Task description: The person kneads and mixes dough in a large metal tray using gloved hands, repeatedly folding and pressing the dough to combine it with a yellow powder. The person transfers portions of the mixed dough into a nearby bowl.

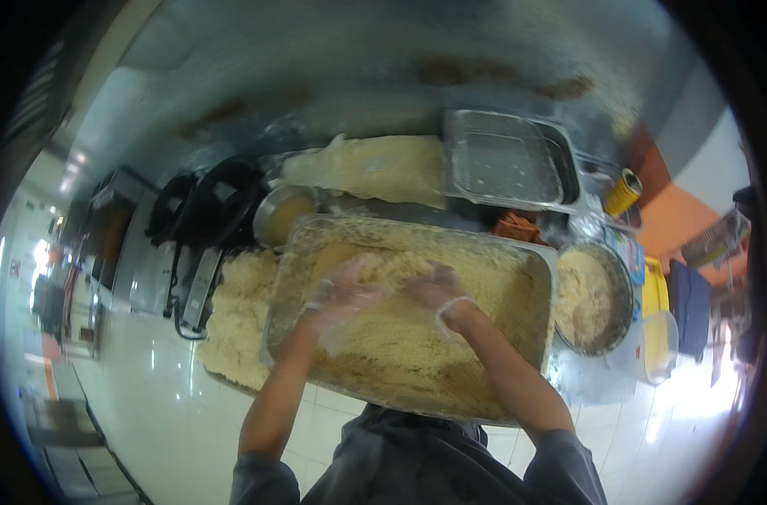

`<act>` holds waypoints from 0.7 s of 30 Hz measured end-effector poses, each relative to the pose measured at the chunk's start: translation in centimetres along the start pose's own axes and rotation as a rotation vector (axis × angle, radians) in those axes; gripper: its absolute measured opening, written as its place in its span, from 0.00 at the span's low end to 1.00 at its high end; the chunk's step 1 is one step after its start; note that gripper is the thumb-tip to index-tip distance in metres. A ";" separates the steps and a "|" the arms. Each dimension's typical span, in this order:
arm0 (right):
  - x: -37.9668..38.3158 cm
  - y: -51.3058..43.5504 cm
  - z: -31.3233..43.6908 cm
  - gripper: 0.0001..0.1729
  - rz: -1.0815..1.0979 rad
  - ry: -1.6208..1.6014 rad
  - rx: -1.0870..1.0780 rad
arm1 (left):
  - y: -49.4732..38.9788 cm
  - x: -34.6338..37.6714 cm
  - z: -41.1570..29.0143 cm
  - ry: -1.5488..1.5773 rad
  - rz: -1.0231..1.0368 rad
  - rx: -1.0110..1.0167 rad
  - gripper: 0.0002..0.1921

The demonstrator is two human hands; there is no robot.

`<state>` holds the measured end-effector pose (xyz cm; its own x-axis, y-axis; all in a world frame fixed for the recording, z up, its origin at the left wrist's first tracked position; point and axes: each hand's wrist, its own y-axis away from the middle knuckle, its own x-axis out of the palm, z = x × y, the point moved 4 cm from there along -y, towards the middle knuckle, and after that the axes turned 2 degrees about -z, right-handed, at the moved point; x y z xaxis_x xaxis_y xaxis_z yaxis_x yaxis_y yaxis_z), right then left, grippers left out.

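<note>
A large rectangular metal tray (pixel 550 303) lies in front of me, holding a wide layer of pale yellow breading flour (pixel 408 344). Over its far half, my left hand (pixel 352 287) and my right hand (pixel 437 284) come together, both in clear plastic gloves. Between them is a crumb-coated piece of food (pixel 396 268), with fingers at both its ends. Motion blur softens the fingers and the piece's outline. What the coating covers cannot be told.
Coated pieces (pixel 241 315) are heaped left of the tray. Behind it stand a metal bowl of yellowish liquid (pixel 288 214), a plastic bag (pixel 389 167) and a metal pan with a wire basket (pixel 509 158). To the right are a bowl of battered food (pixel 588 297) and a clear plastic container (pixel 658 347).
</note>
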<state>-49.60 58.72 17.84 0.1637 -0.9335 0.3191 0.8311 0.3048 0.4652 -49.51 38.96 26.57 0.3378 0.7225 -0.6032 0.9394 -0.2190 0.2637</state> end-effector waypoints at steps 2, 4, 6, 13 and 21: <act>0.1 -0.2 0.5 0.37 -0.007 0.773 -0.080 | 0.3 0.1 2.4 -0.369 -0.010 0.083 0.39; -0.3 -0.4 0.9 0.31 -0.026 0.974 -0.117 | 1.0 0.6 5.7 -0.217 0.140 -0.026 0.38; -0.9 -0.8 1.4 0.24 -0.009 0.599 -0.089 | 2.1 0.5 7.8 -0.154 0.196 -0.029 0.36; 2.7 -3.6 5.0 0.20 0.063 0.872 -0.069 | 11.4 -4.3 9.4 0.597 -0.207 0.147 0.22; 22.0 -7.4 9.1 0.27 -0.053 1.171 -0.176 | 23.1 -13.4 18.8 1.149 -0.711 -0.100 0.11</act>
<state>-56.96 37.65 28.99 0.4375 -0.5763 -0.6903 0.8983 0.3158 0.3056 -31.24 11.90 26.65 -0.5007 0.8041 0.3204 0.8639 0.4410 0.2434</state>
